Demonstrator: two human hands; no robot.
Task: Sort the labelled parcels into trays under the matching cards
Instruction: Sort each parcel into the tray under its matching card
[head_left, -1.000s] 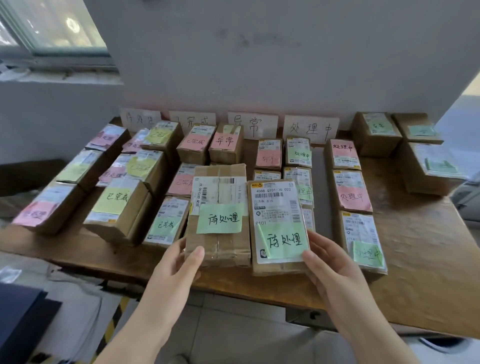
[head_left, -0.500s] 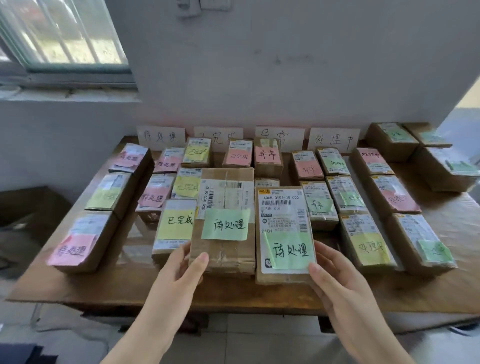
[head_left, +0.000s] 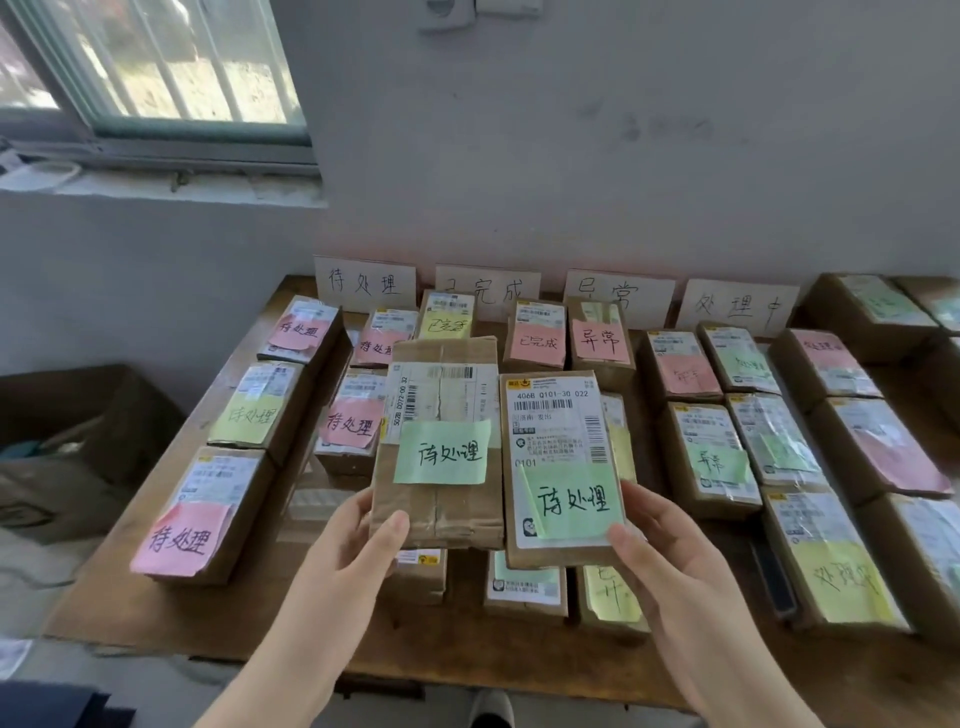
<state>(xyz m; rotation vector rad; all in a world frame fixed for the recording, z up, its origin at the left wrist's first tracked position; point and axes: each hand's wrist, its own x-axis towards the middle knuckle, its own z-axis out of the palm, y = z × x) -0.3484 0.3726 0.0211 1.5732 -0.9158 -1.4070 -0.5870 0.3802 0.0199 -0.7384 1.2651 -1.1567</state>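
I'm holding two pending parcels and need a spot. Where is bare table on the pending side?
Bare table shows between the front pink-note parcel and the left hand, running to the front edge. Under the other cards the parcels lie packed side by side.

There are four cards (head_left: 365, 283), two hands (head_left: 348, 561), roughly two dozen parcels (head_left: 439, 519).

Taped brown parcel (head_left: 441, 514) in left hand (head_left: 358, 551) and white-label parcel (head_left: 556, 431) in right hand (head_left: 670, 561) lifted off table (head_left: 156, 608). Earlier both lay at front edge. Front-row boxes (head_left: 524, 582) beneath now exposed.
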